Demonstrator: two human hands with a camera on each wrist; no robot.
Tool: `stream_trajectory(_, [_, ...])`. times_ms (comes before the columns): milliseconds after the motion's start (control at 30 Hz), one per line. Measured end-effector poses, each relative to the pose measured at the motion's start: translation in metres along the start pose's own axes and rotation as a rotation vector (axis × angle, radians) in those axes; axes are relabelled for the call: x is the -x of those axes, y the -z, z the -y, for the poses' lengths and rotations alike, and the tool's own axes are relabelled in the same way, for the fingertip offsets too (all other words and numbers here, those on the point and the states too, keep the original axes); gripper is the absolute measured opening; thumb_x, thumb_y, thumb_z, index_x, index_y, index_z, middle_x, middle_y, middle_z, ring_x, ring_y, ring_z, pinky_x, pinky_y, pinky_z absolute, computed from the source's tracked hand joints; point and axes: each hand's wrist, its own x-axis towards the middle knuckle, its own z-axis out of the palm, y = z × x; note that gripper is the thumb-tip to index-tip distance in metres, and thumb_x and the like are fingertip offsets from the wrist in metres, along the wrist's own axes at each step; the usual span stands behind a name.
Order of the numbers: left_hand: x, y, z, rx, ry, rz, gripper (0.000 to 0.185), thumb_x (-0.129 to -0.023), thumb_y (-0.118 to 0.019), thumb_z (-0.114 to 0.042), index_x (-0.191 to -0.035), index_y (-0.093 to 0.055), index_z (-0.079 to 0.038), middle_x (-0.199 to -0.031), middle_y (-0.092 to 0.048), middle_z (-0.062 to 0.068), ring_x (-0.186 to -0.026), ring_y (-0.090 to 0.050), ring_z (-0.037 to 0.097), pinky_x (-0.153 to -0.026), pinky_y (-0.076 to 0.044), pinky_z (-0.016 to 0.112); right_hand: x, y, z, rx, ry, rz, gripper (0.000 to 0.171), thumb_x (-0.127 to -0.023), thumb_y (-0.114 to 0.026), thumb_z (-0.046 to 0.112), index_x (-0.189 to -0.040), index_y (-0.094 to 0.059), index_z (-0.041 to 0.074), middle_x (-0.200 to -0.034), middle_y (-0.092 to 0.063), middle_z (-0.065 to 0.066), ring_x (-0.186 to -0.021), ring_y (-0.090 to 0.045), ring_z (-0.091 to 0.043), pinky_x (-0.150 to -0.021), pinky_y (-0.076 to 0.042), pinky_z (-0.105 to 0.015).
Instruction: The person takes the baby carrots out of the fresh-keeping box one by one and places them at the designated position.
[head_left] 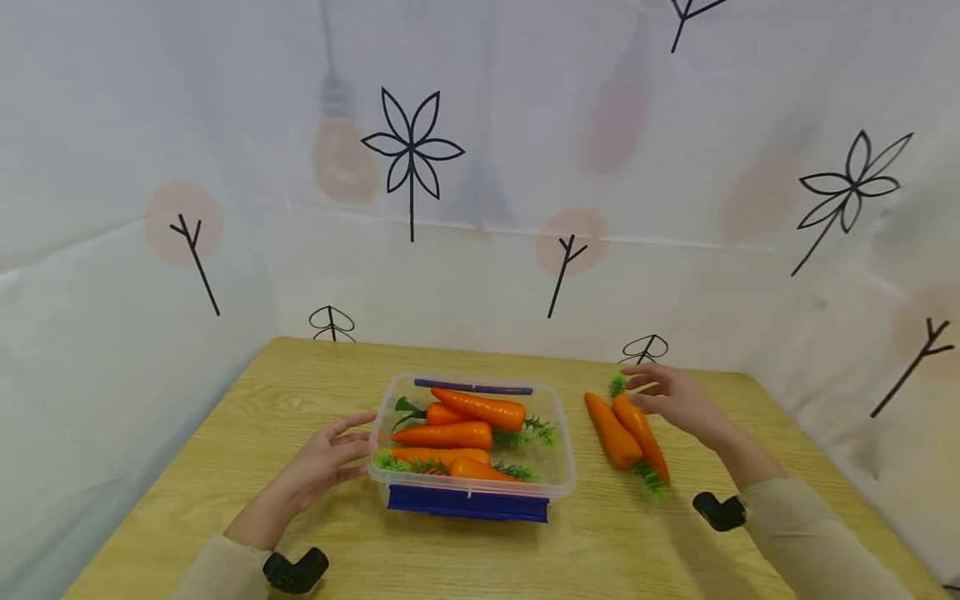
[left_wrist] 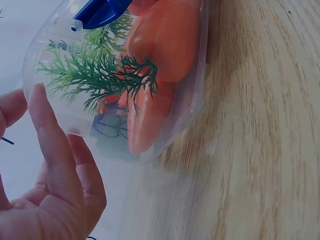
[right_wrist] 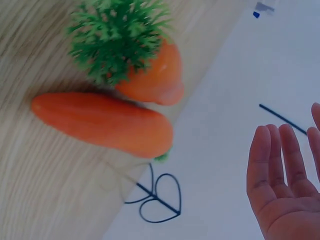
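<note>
A clear plastic box (head_left: 564, 454) with blue clips stands on the table, holding several orange toy carrots (head_left: 442, 435) with green tops. My left hand (head_left: 330, 458) is at the box's left side; its fingers (left_wrist: 52, 132) are loosely extended and touch the wall near the rim. Two more toy carrots lie side by side right of the box, an inner carrot (head_left: 611, 433) and an outer carrot (head_left: 643, 433). Above the far end of this pair hovers my right hand (head_left: 678, 404). In the right wrist view its fingers (right_wrist: 260, 160) are nearly straight, apart from both carrots, and hold nothing.
The wooden table (head_left: 225, 483) ends at a white patterned cloth (head_left: 480, 275) that hangs behind and at both sides. A long blue clip (head_left: 468, 502) is on the box's near side, with another blue clip (head_left: 472, 387) on the far side.
</note>
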Motion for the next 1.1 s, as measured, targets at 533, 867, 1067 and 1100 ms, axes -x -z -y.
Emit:
stream_trajectory(533, [0.003,0.005,0.001,0.003,0.000,0.014,0.067,-0.087,-0.066,-0.016,-0.142,-0.030,-0.002,-0.129,-0.046,0.022,-0.098,-0.058,0.019,-0.080,-0.051,0.031,-0.022,-0.024,0.039,0.051,0.043,0.032,0.038,-0.089,-0.063,0.015,-0.126,-0.054,0.008,-0.111,-0.059,-0.012,-0.100,-0.057,-0.029,-0.079,-0.051,-0.040])
stream_trajectory(867, [0.002,0.004,0.002,0.006,0.000,0.016,0.066,-0.088,-0.065,-0.016,-0.142,-0.029,-0.002,-0.129,-0.044,0.023,-0.098,-0.058,0.019,-0.080,-0.051,0.030,-0.029,-0.037,0.054,0.047,0.092,0.073,0.038,-0.090,-0.062,0.017,-0.126,-0.053,0.008,-0.111,-0.058,-0.012,-0.101,-0.056,-0.029,-0.081,-0.050,-0.042])
stream_trajectory(1067, [0.000,0.003,0.003,0.011,-0.002,0.028,0.066,-0.088,-0.065,-0.016,-0.142,-0.030,-0.002,-0.132,-0.041,0.026,-0.098,-0.058,0.019,-0.080,-0.051,0.031,-0.034,-0.042,0.061,0.058,0.119,0.085,0.036,-0.090,-0.062,0.018,-0.125,-0.055,0.012,-0.110,-0.059,-0.008,-0.100,-0.057,-0.026,-0.082,-0.049,-0.042])
stream_trajectory(1100, [0.000,0.003,0.003,0.014,-0.002,0.030,0.066,-0.088,-0.065,-0.016,-0.142,-0.030,-0.002,-0.132,-0.041,0.026,-0.098,-0.058,0.019,-0.080,-0.051,0.031,-0.036,-0.043,0.063,0.059,0.124,0.089,0.035,-0.090,-0.062,0.017,-0.125,-0.055,0.011,-0.110,-0.060,-0.008,-0.100,-0.057,-0.027,-0.082,-0.049,-0.043])
